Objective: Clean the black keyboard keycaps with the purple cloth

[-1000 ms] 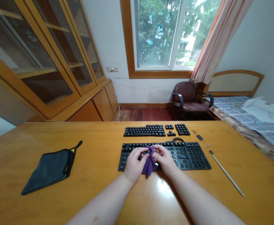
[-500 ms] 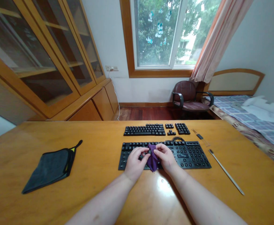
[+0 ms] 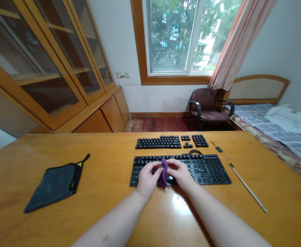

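Above the black keyboard, many of whose keycaps are off, both of my hands meet at a purple cloth. My left hand is closed, thumb and fingers pinching a small black keycap that is mostly hidden by the cloth and fingertips. My right hand pinches the cloth from the other side, pressing it around the keycap. The lower end of the cloth hangs over the keyboard's front edge. Behind the keyboard, loose black keycaps lie in ordered groups.
A keycap puller with wire loops lies right of the keycaps. Below it is a long-handled brush. A folded grey cloth with a black loop rests on the left of the wooden table. A chair stands beyond.
The purple cloth has narrowed and folded between my fingers, shifting slightly left. My right hand has turned a little and moved left, closer to my left hand.
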The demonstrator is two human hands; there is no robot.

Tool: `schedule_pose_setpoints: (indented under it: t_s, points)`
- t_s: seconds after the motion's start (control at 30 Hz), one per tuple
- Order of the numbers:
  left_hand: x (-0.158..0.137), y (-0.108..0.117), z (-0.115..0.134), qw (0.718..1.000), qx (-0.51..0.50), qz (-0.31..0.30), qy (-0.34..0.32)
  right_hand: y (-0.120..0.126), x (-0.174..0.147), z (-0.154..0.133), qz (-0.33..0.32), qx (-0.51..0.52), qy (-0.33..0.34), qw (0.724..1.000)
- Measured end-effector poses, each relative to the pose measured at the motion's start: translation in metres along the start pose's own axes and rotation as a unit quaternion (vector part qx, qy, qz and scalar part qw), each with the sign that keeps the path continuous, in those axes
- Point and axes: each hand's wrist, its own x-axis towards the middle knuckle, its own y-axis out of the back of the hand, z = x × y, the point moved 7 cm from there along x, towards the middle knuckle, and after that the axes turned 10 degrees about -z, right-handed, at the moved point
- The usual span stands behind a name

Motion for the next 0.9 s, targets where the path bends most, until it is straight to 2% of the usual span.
schedule_pose_setpoints:
  t_s: [0.17, 0.4, 0.63, 0.8, 0.9]
  points:
    - [-0.001, 0.002, -0.001, 1.000, -0.018, 0.011, 0.002, -0.004, -0.001, -0.006, -0.011, -0.035, -0.017, 0.999]
    - [-0.003, -0.001, 0.002, 0.999, -0.035, 0.003, 0.016, 0.011, -0.002, -0.004, 0.043, -0.096, -0.017, 0.994]
    - [-0.003, 0.000, 0.002, 0.998, -0.049, 0.024, 0.027, 0.003, -0.001, -0.008, 0.008, -0.080, 0.003, 0.997]
    - [-0.002, 0.001, 0.005, 0.998, -0.048, 0.016, 0.036, 0.010, -0.002, -0.008, 0.055, -0.092, -0.024, 0.994]
    - [-0.001, 0.000, 0.003, 0.997, -0.053, 0.015, 0.046, 0.014, -0.001, -0.003, 0.058, -0.087, -0.033, 0.994]
